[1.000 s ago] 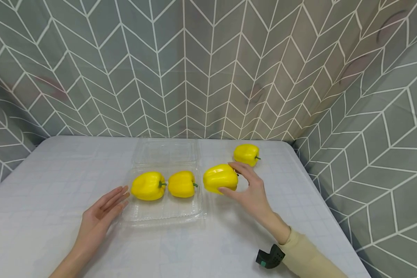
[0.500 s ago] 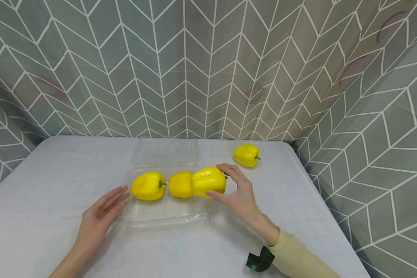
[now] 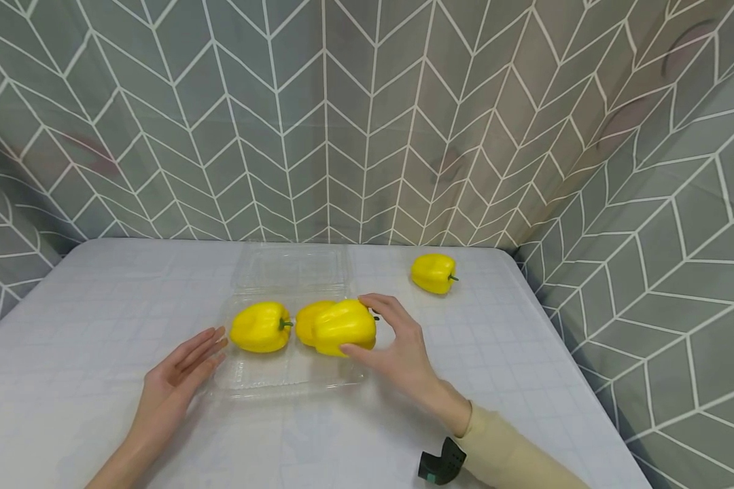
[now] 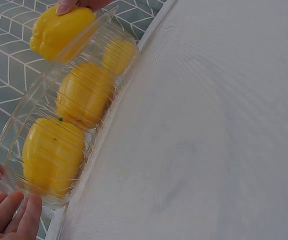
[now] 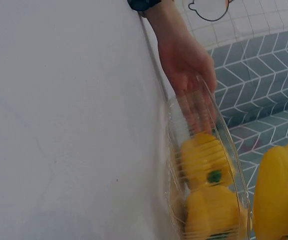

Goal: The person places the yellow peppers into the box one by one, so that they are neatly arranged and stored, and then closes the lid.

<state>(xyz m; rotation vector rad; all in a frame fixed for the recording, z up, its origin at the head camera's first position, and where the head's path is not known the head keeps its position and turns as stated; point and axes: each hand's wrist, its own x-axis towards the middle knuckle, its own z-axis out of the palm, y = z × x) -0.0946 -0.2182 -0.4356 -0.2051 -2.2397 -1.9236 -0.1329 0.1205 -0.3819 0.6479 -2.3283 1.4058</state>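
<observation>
My right hand (image 3: 400, 353) holds a yellow bell pepper (image 3: 344, 327) between thumb and fingers, its green stem toward the palm. The wrist view from the left shows this pepper (image 4: 61, 32) above the rim of a clear plastic clamshell box (image 4: 14, 125). Inside the box lie two more yellow bell peppers: one at left (image 3: 260, 328), and one beside it (image 3: 306, 322), partly hidden behind the held pepper in the head view. My left hand (image 3: 180, 373) rests at the box's left end, fingers extended against it. The box's lid (image 3: 290, 266) lies folded back, away from me.
Another yellow bell pepper (image 3: 433, 274) lies on the white table (image 3: 483, 326), back right of the box. A patterned grey curtain (image 3: 355, 122) hangs behind the table and down its right side. A black strap mount (image 3: 442, 463) is at the right forearm.
The right hand has carried its pepper leftward, from beside the box's right edge to over its right part, overlapping the second pepper. The left hand stays put.
</observation>
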